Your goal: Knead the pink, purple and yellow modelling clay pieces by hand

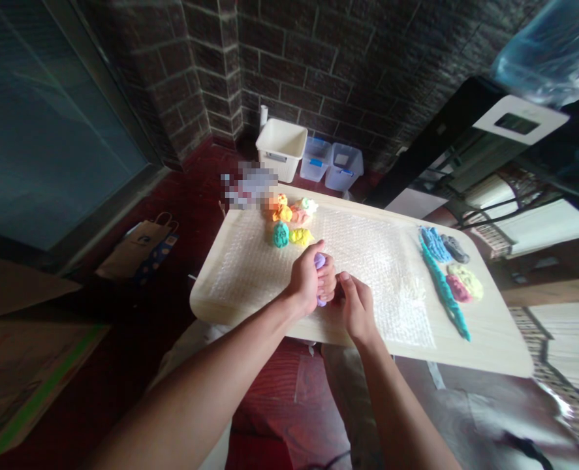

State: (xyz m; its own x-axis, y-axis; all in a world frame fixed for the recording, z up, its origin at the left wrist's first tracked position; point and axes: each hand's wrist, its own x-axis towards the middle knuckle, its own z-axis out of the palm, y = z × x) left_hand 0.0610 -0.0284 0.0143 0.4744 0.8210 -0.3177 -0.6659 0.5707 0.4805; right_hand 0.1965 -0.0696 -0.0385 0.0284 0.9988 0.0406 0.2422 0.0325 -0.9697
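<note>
My left hand (313, 277) is wrapped round a lump of purple modelling clay (320, 260), which shows above and below the curled fingers. Just to its right, my right hand (356, 303) is closed, thumb against bent fingers; whatever it may hold is hidden. Both hands are above the near part of a sheet of bubble wrap (362, 241). Beyond them sit a dark green lump (281, 235), a yellow lump (300, 236), an orange lump (278, 205), a peach lump (299, 215) and a pale whitish lump (307, 206).
On the right of the pale table (502, 326) lie a long teal clay roll (443, 287) and blue (435, 245), grey (454, 249), pink (458, 288) and pale yellow (471, 281) lumps. Behind stand a white bin (282, 147) and two clear bins (344, 166). A paper bag (135, 248) stands left.
</note>
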